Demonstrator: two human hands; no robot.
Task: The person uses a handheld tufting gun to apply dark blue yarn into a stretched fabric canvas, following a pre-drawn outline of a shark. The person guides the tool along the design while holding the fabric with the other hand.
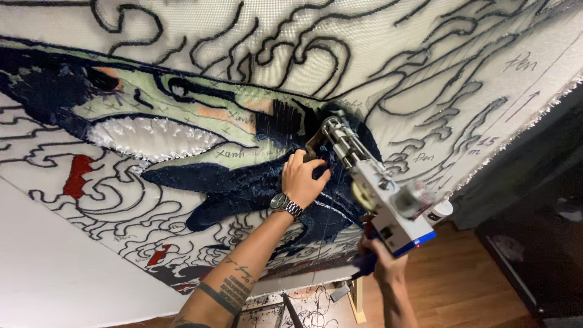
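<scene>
Tufting cloth (461,67), one large white stretched sheet covered with black outline drawings, is being worked across the whole scene. One white box-shaped tufting gun with a metal barrel and blue base (381,197) is being held at its lower handle by the right hand (379,261), whose fingers are being kept fully wrapped around the grip. The barrel tip is being pressed against the dark navy yarn patch (243,182) in the middle. The left hand (302,179) is being laid on that same patch just left of the barrel, fingers bent and loosely spread, holding nothing. One metal wristwatch (285,205) is being worn on the left wrist. Three red tufted patches (78,175) are being shown on the left.
</scene>
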